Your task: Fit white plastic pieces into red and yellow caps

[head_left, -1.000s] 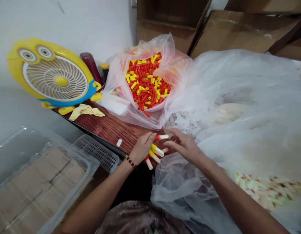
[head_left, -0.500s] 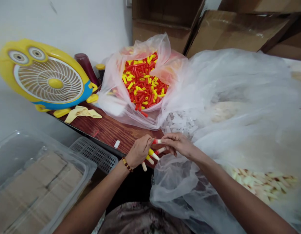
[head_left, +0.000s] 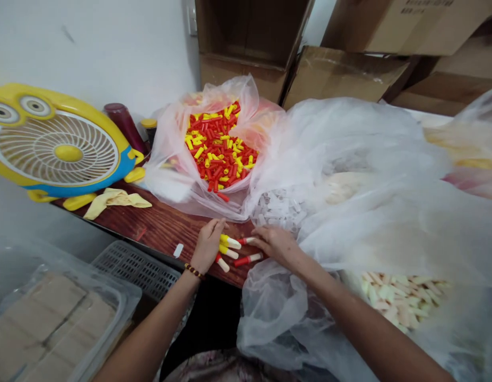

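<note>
My left hand point(head_left: 208, 245), with a beaded bracelet at the wrist, is closed around several short tubes with pale ends. Two yellow tubes point(head_left: 223, 243) and a red tube point(head_left: 218, 258) stick out of its fingers to the right. My right hand point(head_left: 278, 244) pinches the pale end of a red tube point(head_left: 242, 241) between thumb and fingers. Just below it is another red tube with a pale end point(head_left: 241, 261), close to the right fingers; whether they touch it I cannot tell. Both hands are low over the dark red wooden table point(head_left: 166, 225).
A clear bag point(head_left: 170, 170) of loose red and yellow tubes point(head_left: 225, 154) lies open ahead. Clear plastic pieces point(head_left: 278, 209) and pale pieces point(head_left: 405, 300) lie in bags to the right. Left are a yellow fan point(head_left: 68, 154), a cloth point(head_left: 116, 200) and a plastic bin point(head_left: 128, 313).
My hands have moved apart; before, they met at one red tube. The right hand now holds a red tube away from the left. The whole view has shifted slightly.
</note>
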`<state>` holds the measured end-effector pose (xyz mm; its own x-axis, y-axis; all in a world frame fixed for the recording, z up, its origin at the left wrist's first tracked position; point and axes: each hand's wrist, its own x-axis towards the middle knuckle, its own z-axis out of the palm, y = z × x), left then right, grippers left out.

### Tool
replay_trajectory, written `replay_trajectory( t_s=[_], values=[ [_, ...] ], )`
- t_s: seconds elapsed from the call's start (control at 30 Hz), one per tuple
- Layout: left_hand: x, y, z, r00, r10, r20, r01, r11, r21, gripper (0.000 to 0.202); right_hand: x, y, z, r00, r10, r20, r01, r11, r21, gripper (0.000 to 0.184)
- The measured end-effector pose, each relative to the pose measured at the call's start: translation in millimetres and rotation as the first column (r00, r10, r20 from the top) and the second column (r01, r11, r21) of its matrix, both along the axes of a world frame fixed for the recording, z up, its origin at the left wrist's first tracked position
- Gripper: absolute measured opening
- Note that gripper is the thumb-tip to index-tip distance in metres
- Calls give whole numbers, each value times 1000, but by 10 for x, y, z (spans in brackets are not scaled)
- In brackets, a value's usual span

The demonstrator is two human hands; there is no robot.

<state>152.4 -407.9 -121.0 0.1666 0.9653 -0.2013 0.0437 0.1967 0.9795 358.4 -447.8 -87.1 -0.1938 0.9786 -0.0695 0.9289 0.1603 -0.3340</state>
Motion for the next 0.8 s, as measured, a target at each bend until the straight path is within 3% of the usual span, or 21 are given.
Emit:
replay_trajectory(
  t_s=[0.1,0.2,0.3,0.4,0.47,0.57,0.67,0.73,0.8],
  values=[
    [116,6,18,997,17,75,-13,998,-54,46,114,111,233,978,-125,166,109,989,99,27],
    [224,-4,52,992,10,123,-1,997,-79,49,254,307,424,898,-249,363,196,965,175,29],
    [298,-3,63,990,27,136,-19,998,-59,51,353,479,501,839,-237,489,201,971,126,30],
    [333,8,37,989,59,135,-52,997,-48,51,405,530,513,848,-214,485,171,976,132,26],
    [345,15,14,987,54,149,-42,996,-79,50,405,475,513,903,-234,360,174,966,191,23],
    [368,30,-7,985,68,158,-50,992,-116,46,312,279,489,978,-188,-94,201,968,148,15],
    [401,59,-19,987,90,134,-73,990,-124,42,125,49,418,859,-118,-499,120,992,-28,13],
    [423,79,-27,990,97,105,-85,990,-110,40,4,-55,359,815,-85,-573,82,996,-31,12],
    [442,86,-31,992,97,77,-91,992,-87,40,-75,-99,308,824,-43,-564,71,997,27,11]
  ],
)
